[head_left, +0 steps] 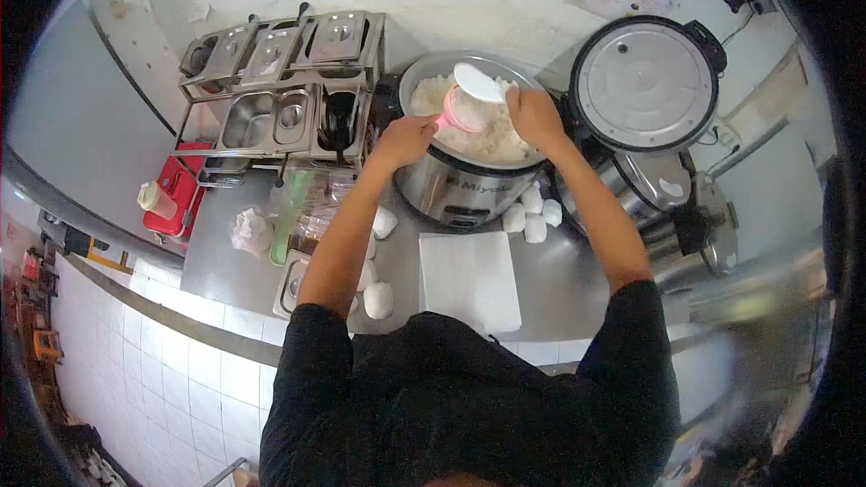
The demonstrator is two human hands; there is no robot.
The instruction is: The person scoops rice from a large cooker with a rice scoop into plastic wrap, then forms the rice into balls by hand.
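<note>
A large rice cooker point(465, 188) stands on the counter with its lid off, full of white rice point(496, 140). My left hand point(406, 140) is closed around the handle of a pink scoop point(466, 112), which is over the rice with some rice in it. My right hand point(534, 117) grips a white rice paddle point(479, 83), its flat blade just above the scoop. The handle of the paddle is hidden inside my fingers.
Wrapped white rice portions point(379, 300) lie left of a stack of white paper point(469, 281), with several more point(535, 228) by the cooker. A steel rack of pans point(248, 120) stands left. Another cooker, lid raised point(645, 81), stands right. A red box point(177, 189) sits far left.
</note>
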